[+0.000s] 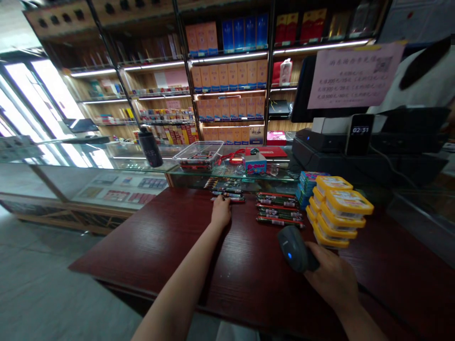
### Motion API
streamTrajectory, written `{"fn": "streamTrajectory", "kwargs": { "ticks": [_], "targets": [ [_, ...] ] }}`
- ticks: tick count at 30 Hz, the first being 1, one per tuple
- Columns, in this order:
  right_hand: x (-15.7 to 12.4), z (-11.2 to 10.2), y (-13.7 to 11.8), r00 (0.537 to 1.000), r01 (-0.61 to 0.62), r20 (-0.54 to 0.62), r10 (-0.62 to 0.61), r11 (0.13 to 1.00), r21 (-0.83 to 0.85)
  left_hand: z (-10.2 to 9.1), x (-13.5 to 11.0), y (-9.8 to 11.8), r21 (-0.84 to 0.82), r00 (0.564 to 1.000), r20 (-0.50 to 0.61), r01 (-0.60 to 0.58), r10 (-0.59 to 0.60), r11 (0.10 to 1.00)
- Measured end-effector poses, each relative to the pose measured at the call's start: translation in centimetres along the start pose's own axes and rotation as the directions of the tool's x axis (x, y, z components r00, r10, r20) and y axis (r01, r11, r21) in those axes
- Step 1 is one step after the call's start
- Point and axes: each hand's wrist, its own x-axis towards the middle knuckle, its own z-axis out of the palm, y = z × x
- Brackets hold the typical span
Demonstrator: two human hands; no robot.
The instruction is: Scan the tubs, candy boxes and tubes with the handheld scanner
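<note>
My right hand is wrapped round the handle of a dark barcode scanner with a small blue light, held over the near right of the table. Farther off, my left hand has its fingers closed on the end of a thin stick-shaped packet, nearest in a row of packets. To its right lies a second group of dark green and red stick packets, side by side. Beyond that group stand yellow-lidded tubs in stacks and a pile of small blue packets.
A clear plastic bin of similar sticks rests on the glass counter behind the table. Nearby are a black bottle and a small printed box. A monitor with a pink notice and a phone stand at right.
</note>
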Motion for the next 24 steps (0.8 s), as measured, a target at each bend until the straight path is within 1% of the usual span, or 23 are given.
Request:
{"fn": "streamTrajectory", "kwargs": {
  "ticks": [4,8,11,13,15,18,20,22,24],
  "targets": [
    [0.1,0.0,0.1,1.0,0.003,-0.012,-0.003,1.0,-0.005,0.6,0.6,0.1,-0.04,0.997,0.072,-0.002,0.005,0.999],
    [0.2,0.1,0.2,1.0,-0.02,-0.007,0.02,1.0,0.009,1.1,1.1,0.3,-0.051,0.996,0.089,0.032,-0.027,0.998],
    [0.2,0.1,0.2,0.999,-0.044,0.0,0.044,0.999,0.003,0.7,1.2,1.0,-0.049,0.994,0.097,0.05,-0.045,0.998],
    [0.3,0.0,0.2,0.998,-0.067,0.0,0.067,0.998,0.018,0.2,0.8,2.0,-0.077,0.998,0.069,0.016,-0.011,0.997],
    [0.3,-0.1,0.0,0.996,-0.088,0.0,0.088,0.996,0.033,-0.3,0.0,3.5,-0.138,0.997,0.042,-0.059,0.066,0.989],
    [0.4,-0.3,-0.1,0.996,-0.091,-0.002,0.091,0.995,0.038,-0.7,-1.9,6.0,-0.279,0.979,0.061,-0.173,0.197,0.945],
    [0.4,-0.4,-0.1,0.997,-0.078,-0.009,0.078,0.996,0.041,-0.6,-3.2,7.6,-0.374,0.964,0.077,-0.208,0.253,0.904],
    [0.3,-0.4,-0.1,0.998,-0.066,-0.016,0.067,0.997,0.048,-0.2,-4.2,8.8,-0.431,0.961,0.073,-0.211,0.267,0.877],
    [0.2,-0.4,0.0,0.998,-0.058,-0.022,0.059,0.997,0.052,0.4,-4.9,9.5,-0.43,0.969,0.058,-0.192,0.239,0.882]
  ]
}}
